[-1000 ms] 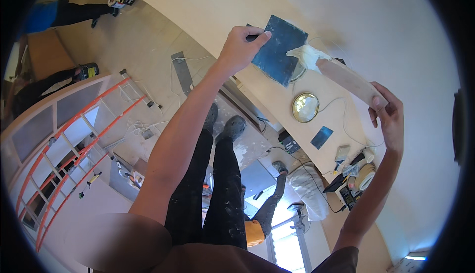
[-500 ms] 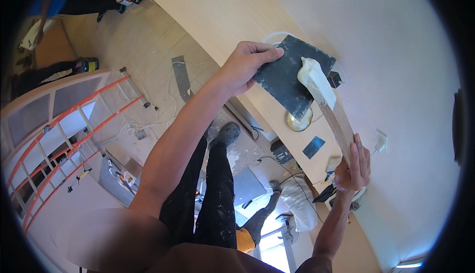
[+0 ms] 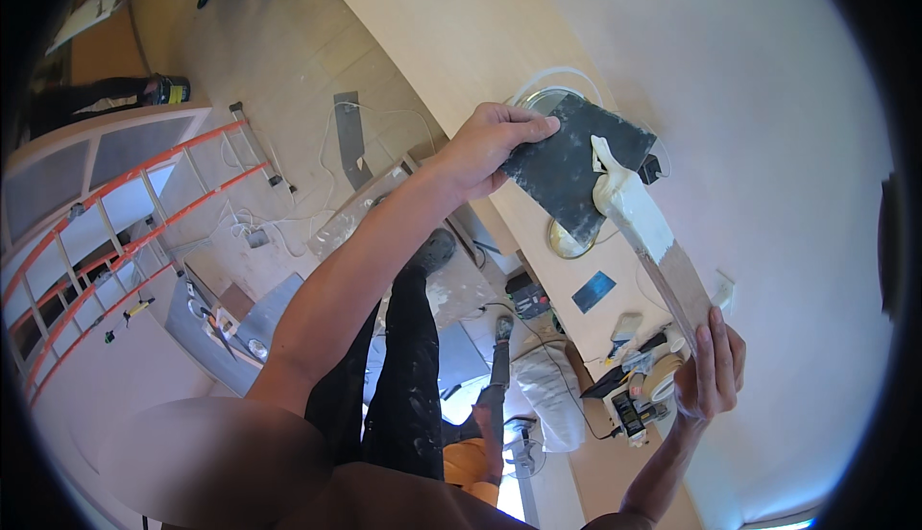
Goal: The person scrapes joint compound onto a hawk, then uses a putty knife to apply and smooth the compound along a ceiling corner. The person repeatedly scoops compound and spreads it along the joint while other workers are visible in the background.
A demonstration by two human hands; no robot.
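Observation:
My left hand [image 3: 485,154] grips a dark, square flat sheet [image 3: 562,180] by its left corner, thumb on top. White marks smear the sheet's surface and edges. In my right hand [image 3: 711,367] is a flat wooden stick [image 3: 684,280], held by its lower end. Thick white paste [image 3: 634,211] coats the stick's upper end and overlaps the sheet's right side in view. A thin tail of paste sticks out beyond the stick's tip; whether it touches the sheet I cannot tell. Partly hidden behind the sheet is a round container [image 3: 552,98] with a pale hoop.
On the long wooden counter [image 3: 451,21] lie a round tin [image 3: 573,240], a small blue-black plate [image 3: 594,292] and several tools. A pale wall [image 3: 807,146] runs along the right. An orange-railed ladder [image 3: 144,213] and cables [image 3: 264,232] occupy the left; other people are nearby.
The stick and my right hand have shifted down and to the right relative to the sheet. The paste at the tip has stretched into a thin tail. The whole view has shifted slightly.

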